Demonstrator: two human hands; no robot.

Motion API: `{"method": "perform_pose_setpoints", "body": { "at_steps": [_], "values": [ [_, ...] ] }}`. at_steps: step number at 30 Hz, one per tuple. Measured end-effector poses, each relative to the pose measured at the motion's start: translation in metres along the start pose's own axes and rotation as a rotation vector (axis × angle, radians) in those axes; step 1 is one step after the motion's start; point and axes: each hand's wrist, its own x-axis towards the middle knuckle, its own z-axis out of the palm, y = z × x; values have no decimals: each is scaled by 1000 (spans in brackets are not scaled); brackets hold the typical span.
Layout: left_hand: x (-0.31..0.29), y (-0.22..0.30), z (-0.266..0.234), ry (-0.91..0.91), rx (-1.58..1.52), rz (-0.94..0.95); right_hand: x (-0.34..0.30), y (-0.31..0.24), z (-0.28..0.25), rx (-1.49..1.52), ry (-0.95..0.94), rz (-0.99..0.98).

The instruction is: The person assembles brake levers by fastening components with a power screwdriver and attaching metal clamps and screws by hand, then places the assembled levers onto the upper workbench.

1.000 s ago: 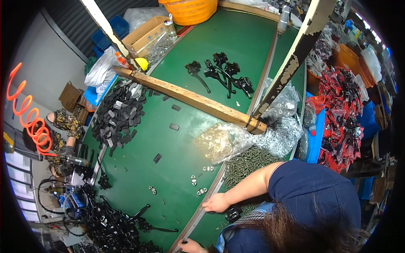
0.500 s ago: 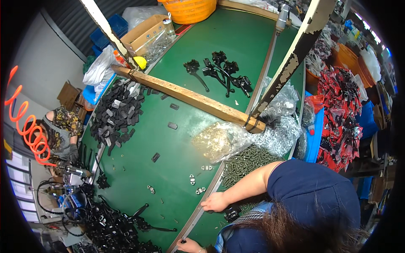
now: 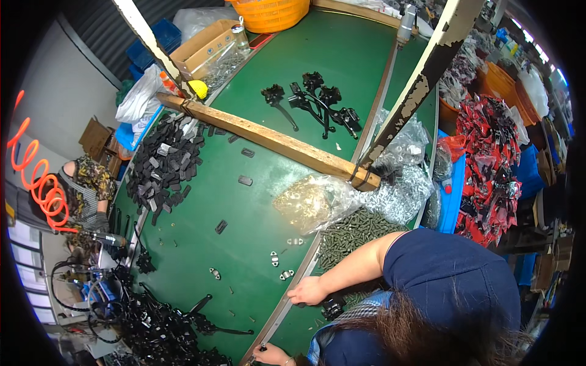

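Observation:
My right hand (image 3: 308, 290) rests at the metal rail (image 3: 282, 314) along the green belt. Its fingers are bent and pressed together, and what they hold is hidden. Below its wrist lies a black fitting (image 3: 332, 309), partly covered by my arm. Closer to me, at the lower edge, my left hand (image 3: 276, 355) pinches a small black part (image 3: 263, 348). Beyond my right forearm spreads a heap of dark green bolts (image 3: 360, 235). Several silver clamps lie across the rail, among them one clamp (image 3: 274, 259) near my right hand.
Black lever assemblies (image 3: 165, 323) pile up at the lower left. A wooden beam (image 3: 268, 135) crosses over the belt, with a clear bag (image 3: 311, 201) of brass-coloured pieces below it. Black blocks (image 3: 165, 161) heap at the left. A co-worker's gloved hand (image 3: 101, 219) is by a power tool (image 3: 110, 238).
The whole view has shifted slightly. At the left, the co-worker's tool has moved up a little. My hands stay at nearly the same places along the rail.

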Motion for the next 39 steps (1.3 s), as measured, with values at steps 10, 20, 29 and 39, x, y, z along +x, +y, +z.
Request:
{"method": "perform_pose_setpoints", "body": {
  "at_steps": [10, 20, 29, 39],
  "values": [
    [-4, -47, 34, -129, -220, -183, 15, -8, -16, 32, -109, -10],
    [-18, -42, 42, -117, -316, -286, 5, -28, -35, -80, -177, 25],
    [-16, -31, 39, -70, -281, -249, 7, -20, -34, -65, -178, -21],
    [9, 47, 12, -47, -418, 47, 54, 18, -78, -169, 276, 84]
  ]
}}
